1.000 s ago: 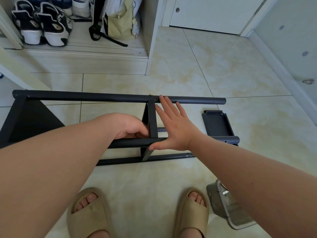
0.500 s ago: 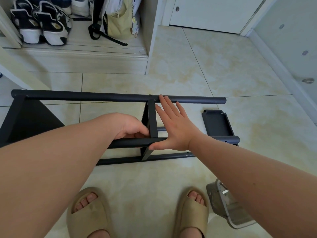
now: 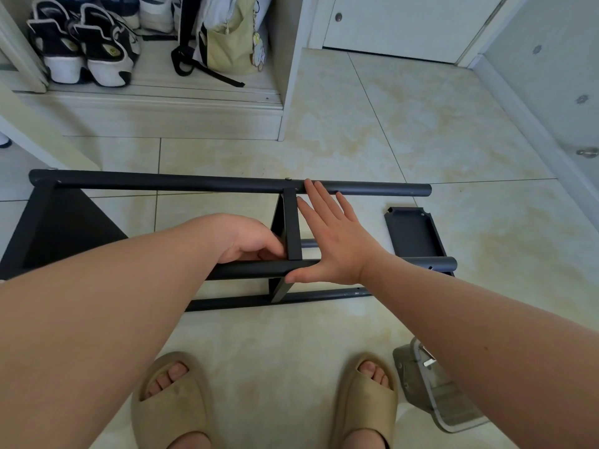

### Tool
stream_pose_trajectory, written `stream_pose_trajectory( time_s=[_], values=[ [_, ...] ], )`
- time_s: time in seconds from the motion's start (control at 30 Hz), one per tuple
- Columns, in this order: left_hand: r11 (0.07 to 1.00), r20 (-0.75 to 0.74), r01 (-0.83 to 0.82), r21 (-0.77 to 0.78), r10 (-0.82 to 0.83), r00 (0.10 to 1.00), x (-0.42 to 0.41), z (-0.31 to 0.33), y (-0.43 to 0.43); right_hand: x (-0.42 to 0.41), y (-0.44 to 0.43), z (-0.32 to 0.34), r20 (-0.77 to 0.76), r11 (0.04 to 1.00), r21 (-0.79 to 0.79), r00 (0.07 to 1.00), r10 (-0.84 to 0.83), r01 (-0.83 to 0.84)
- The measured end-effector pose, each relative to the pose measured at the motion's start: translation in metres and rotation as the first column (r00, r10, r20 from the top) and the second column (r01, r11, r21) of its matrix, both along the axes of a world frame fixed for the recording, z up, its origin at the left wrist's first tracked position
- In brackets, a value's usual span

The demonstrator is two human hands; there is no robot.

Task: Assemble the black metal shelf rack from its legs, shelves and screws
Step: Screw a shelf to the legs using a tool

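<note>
The black metal rack lies on its side on the tiled floor. Its far leg [image 3: 194, 183] runs left to right, with a screw head [image 3: 287, 179] where the middle shelf [image 3: 293, 228] meets it. A nearer leg [image 3: 246, 271] and a lower leg [image 3: 324, 296] run parallel to the far one. An end shelf [image 3: 64, 228] closes the left end. My left hand [image 3: 249, 238] curls round the middle shelf's left side, its fingers hidden. My right hand [image 3: 337, 244] presses flat against that shelf's right side, fingers straight. A loose shelf [image 3: 411, 231] lies on the floor to the right.
A clear plastic box [image 3: 444, 400] sits by my right sandal [image 3: 366, 400]; my left sandal [image 3: 171, 403] is beside it. A white cabinet [image 3: 285, 92] holding sneakers [image 3: 81, 50] and a bag [image 3: 230, 43] stands behind. A wall [image 3: 551, 92] runs along the right.
</note>
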State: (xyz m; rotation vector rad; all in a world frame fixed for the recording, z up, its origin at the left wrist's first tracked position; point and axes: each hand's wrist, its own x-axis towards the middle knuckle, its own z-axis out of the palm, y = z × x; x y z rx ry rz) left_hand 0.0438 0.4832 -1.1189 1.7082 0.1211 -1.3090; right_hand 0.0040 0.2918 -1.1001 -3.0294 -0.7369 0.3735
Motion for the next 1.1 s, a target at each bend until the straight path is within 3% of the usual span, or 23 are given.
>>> stream_pose_trajectory(
  time_s=[0.2, 0.53, 0.67, 0.83, 1.1],
  values=[
    [0.999, -0.164, 0.006, -0.039, -0.012, 0.986, 0.003, 0.001, 0.002, 0.000, 0.000, -0.001, 0.008, 1.000, 0.008, 1.000, 0.000, 0.000],
    [0.998, 0.027, -0.005, -0.067, 0.007, 1.000, 0.001, -0.006, -0.001, 0.000, 0.000, -0.001, 0.005, 1.000, 0.018, 1.000, 0.001, -0.001],
    [0.997, 0.028, -0.029, -0.071, 0.031, 0.999, 0.002, -0.008, 0.000, 0.000, 0.000, 0.000, -0.004, 1.000, 0.029, 1.000, 0.000, 0.000],
    [1.000, -0.095, 0.023, 0.005, -0.023, 0.995, 0.002, -0.005, 0.000, -0.001, 0.000, 0.000, -0.005, 1.000, 0.028, 1.000, -0.003, 0.003],
    [0.999, 0.023, 0.002, 0.050, -0.003, 1.000, 0.005, -0.005, -0.004, 0.000, -0.001, -0.002, -0.005, 0.999, 0.051, 1.000, -0.007, 0.007]
  ],
)
